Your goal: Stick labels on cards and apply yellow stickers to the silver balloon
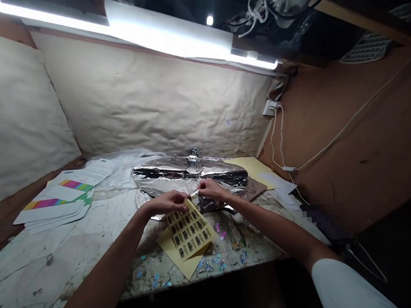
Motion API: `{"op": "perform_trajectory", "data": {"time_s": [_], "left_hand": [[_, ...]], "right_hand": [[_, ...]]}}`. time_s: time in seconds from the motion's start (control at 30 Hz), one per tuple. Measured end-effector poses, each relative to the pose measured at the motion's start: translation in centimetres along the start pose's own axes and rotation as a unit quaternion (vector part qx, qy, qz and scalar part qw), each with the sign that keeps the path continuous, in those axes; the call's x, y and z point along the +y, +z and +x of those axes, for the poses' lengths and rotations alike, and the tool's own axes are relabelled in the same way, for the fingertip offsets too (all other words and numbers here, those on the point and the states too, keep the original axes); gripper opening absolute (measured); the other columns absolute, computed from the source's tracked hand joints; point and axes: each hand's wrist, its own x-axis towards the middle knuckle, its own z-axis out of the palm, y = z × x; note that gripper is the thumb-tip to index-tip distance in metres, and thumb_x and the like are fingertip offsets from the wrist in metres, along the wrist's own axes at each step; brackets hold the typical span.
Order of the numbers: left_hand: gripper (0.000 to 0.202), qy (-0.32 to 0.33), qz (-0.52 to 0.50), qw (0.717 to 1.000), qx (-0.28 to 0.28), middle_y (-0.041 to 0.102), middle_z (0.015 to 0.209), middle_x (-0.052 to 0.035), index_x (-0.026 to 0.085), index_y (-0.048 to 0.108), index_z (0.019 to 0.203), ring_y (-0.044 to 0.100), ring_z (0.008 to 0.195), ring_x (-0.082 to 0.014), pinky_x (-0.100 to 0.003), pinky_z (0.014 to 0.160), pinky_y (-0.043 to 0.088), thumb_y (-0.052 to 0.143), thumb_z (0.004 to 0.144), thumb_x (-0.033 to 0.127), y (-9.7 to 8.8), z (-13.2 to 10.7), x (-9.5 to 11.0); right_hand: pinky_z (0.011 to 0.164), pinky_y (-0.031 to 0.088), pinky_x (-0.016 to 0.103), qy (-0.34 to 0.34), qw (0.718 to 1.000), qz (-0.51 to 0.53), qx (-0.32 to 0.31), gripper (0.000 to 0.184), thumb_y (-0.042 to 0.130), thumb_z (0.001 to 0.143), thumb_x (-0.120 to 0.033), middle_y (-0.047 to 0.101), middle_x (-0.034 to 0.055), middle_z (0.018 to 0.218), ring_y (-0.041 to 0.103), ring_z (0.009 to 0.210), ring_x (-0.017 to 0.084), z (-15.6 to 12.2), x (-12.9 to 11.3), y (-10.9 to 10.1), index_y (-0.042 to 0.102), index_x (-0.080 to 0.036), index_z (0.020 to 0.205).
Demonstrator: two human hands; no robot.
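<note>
My left hand (170,202) is closed, its thumb and fingers pinching the top edge of a yellow sheet of barcode stickers (190,231). The sheet hangs tilted over a plain yellow sheet (185,267) on the table. To the right, my right hand (212,190) has its fingers pinched together just above the crumpled silver foil (165,180). Whatever is between those fingertips is too small to make out. The foil lies flat and wide behind both hands, with a gathered bit standing up at its far edge.
Printed white cards (56,213) with coloured stripes are piled at the left, beside clear plastic (122,171). Yellow paper (252,167) and white slips (281,186) lie right of the foil. Shiny scraps (213,263) dot the front of the worn table (102,245). A white cable (324,148) runs along the right wall.
</note>
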Motion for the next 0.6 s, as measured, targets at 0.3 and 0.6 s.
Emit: {"op": "perform_trajectory", "data": {"time_s": [0.3,0.6], "left_hand": [[0.021,0.11,0.17,0.976,0.082,0.047,0.135,-0.0095,0.017,0.068,0.081,0.04,0.131,-0.0288,-0.034,0.107,0.035,0.065,0.081,0.038,0.7,0.6,1.0],[0.019,0.061,0.274,0.951,0.13,0.029,0.151,-0.0108,0.016,0.064,0.078,0.03,0.138,-0.0341,-0.041,0.113,0.028,0.062,0.08,0.035,2.6,1.3,1.4]], "right_hand": [[0.048,0.024,0.021,0.029,0.991,0.074,-0.109,0.02,0.065,0.065,-0.032,0.051,-0.0043,0.053,0.035,0.048,0.006,0.3,-0.7,-2.4,0.067,-0.012,0.068],[0.045,0.028,0.02,0.052,0.991,0.112,-0.055,0.01,0.067,0.062,-0.021,0.055,-0.0042,0.05,0.042,0.044,0.007,1.4,-0.2,-1.9,0.06,-0.015,0.063]]}}
